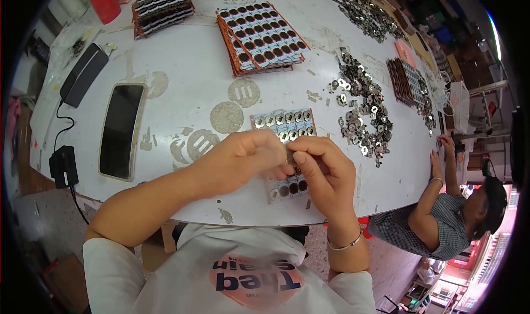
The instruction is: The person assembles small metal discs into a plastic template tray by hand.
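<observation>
Over the middle of the near table edge, my left hand (243, 157) and my right hand (328, 173) meet fingertip to fingertip. Thumb and forefinger of the right are pinched closed on something small that I cannot make out. The left has its fingers curled inward, slightly blurred, and whatever it pinches is hidden. Beneath both lies a circuit board panel (280, 124) of pale squares in rows. Shiny metal pieces sit on its far rows, while dark round spots show on its near row. My hands cover its middle.
Loose metal pieces (367, 107) are heaped to the right, with another pile (370, 16) farther off. Stacked panels (259, 35) stand at the back. A phone (122, 132) and a black device (84, 74) with a cable lie left. Another person (436, 220) works at the right.
</observation>
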Tool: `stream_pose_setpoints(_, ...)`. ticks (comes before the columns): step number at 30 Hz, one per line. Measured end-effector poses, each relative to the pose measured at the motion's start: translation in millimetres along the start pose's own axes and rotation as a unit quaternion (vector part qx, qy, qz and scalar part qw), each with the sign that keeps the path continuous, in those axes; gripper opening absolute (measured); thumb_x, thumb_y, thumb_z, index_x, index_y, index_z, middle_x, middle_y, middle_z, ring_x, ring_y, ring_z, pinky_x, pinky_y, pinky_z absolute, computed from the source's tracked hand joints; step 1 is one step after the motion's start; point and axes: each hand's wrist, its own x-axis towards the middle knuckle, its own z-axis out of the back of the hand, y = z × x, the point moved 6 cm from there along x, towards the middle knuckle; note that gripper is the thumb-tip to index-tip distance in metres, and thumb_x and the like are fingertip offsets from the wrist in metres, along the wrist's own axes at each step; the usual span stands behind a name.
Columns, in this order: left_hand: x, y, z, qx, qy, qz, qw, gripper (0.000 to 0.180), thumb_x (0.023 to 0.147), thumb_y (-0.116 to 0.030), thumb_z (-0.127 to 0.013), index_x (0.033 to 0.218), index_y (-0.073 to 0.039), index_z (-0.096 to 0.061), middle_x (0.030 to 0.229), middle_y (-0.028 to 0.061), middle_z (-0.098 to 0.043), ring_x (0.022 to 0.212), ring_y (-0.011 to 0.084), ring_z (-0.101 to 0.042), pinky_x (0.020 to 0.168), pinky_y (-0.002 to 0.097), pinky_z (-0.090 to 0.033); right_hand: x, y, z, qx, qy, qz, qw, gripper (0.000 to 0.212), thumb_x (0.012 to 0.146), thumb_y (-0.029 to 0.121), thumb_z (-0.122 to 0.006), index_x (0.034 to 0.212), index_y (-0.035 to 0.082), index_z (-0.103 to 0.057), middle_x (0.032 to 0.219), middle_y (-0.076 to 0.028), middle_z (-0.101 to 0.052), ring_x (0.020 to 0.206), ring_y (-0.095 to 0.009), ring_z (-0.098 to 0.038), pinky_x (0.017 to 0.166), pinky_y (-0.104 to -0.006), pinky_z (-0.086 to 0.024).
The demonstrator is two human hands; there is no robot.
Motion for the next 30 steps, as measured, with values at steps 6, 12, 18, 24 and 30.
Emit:
stream_pose_setpoints(6,-6.5,-5.5,-9.4,0.251,0.024,-0.093,0.963,0.007,0.107,-0.007,-0.062,0.108,-0.001,-0.066,0.115,0.0097,-0.075,0.107,0.0164,-0.072,0.096,0.0356,-0.058,-12.3,-26.2,0.3,0.335,0.013,-0.116,0.935,0.018,0.099,-0.006,-0.071,0.116,-0.003,-0.075,0.121,-0.010,-0.073,0.103,-0.013,-0.070,0.085,-0.0281,-0.058)
stream_pose_setpoints(12,-12.2,-22.5,-16.1,0.384,0.040,-0.257,0.886,0.009,0.095,-0.002,-0.069,0.104,-0.002,-0.068,0.111,0.0123,-0.075,0.101,0.0258,-0.074,0.091,0.0392,-0.059,-23.3,-40.9,17.8,0.303,-0.006,-0.180,0.936,0.023,0.093,-0.011,-0.074,0.113,-0.003,-0.078,0.125,-0.005,-0.067,0.095,-0.008,-0.067,0.080,-0.0231,-0.056)
stream_pose_setpoints(18,-41.0,-19.0,-55.0,0.655,0.139,-0.193,0.718,0.017,0.085,-0.007,-0.075,0.099,-0.005,-0.065,0.126,0.0136,-0.072,0.117,0.0289,-0.071,0.098,0.0419,-0.058,-43.7,-31.4,20.9,-0.041,0.064,-0.072,0.995,0.027,0.090,-0.009,-0.075,0.114,0.004,-0.079,0.121,-0.008,-0.064,0.098,-0.016,-0.069,0.078,-0.0286,-0.055)
stream_pose_setpoints(24,-72.3,15.7,-71.3,0.711,0.061,-0.263,0.649,0.018,0.081,-0.011,-0.073,0.094,-0.006,-0.062,0.133,0.0174,-0.069,0.128,0.0349,-0.066,0.103,0.0437,-0.057,-43.9,-19.4,6.4,0.000,0.089,-0.061,0.994,0.022,0.089,-0.012,-0.074,0.106,0.003,-0.080,0.122,-0.008,-0.065,0.096,-0.016,-0.068,0.082,-0.0291,-0.056)
stream_pose_setpoints(30,-73.0,27.2,-78.3,0.725,-0.018,-0.288,0.626,0.015,0.081,-0.010,-0.074,0.088,-0.007,-0.061,0.134,0.0187,-0.070,0.130,0.0336,-0.066,0.105,0.0450,-0.058,-30.1,-15.4,5.6,-0.010,0.148,-0.031,0.988,0.020,0.090,-0.010,-0.073,0.106,0.003,-0.076,0.109,-0.008,-0.071,0.096,-0.016,-0.069,0.081,-0.0290,-0.056)
